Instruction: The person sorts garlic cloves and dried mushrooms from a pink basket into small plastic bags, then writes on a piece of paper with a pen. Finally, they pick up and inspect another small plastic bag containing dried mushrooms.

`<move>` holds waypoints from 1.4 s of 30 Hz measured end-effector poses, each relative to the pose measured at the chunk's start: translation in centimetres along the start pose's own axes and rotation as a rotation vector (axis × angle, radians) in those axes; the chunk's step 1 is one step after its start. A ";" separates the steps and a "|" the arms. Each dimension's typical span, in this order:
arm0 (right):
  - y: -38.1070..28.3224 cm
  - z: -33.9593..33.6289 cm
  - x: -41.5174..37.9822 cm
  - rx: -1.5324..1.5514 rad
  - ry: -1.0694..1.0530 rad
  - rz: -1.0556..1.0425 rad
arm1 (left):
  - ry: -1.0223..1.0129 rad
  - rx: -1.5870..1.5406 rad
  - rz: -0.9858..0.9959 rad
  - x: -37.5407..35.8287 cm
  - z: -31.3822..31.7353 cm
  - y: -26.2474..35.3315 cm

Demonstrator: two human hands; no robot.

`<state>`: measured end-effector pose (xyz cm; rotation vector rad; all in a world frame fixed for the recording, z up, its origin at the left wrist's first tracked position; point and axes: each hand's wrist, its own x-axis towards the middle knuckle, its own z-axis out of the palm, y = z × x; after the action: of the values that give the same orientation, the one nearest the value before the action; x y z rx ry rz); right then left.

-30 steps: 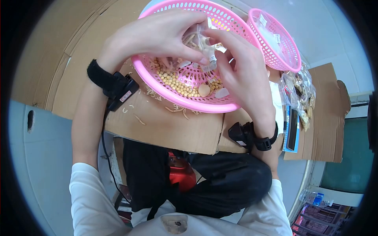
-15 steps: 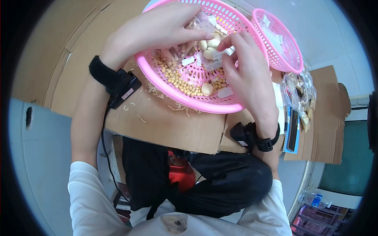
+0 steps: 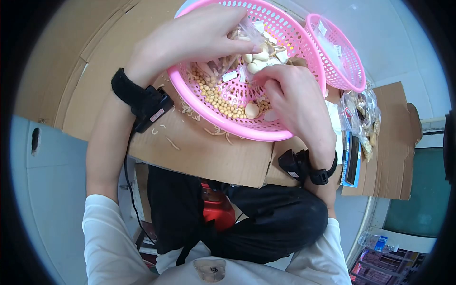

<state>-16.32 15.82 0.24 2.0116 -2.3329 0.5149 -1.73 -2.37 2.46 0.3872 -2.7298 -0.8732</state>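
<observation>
1. Pink plastic forms the large basket, set on brown cardboard across the person's lap; the task's thing, a clear bag, is inside its outline.
2. The left hand grips that bag, thumb pressed against it beside some smooth white pieces; this hand and its forearm block the basket's far left part.
3. The right hand is curled over the basket's right side, fingers bent toward the white pieces; whether it pinches anything cannot be told, as its fingertips are hidden.
4. Round yellow beans lie along the near inside wall, with a pale disc among them and a white label farther in.
5. Pale shreds are scattered on the cardboard just outside the rim.
6. To the right, a smaller pink basket holds clear bags; near it lie filled packets and a dark flat strip on blue card.
7. A black cable hangs by the left forearm.
</observation>
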 end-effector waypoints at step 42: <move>0.4 0.0 -0.1 -0.127 -0.183 0.093 | -0.041 -0.023 0.000 -0.1 0.3 -0.1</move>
<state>-16.66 16.01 0.13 1.9781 -2.5001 0.1841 -1.74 -2.32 2.15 0.3682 -2.7542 -0.9218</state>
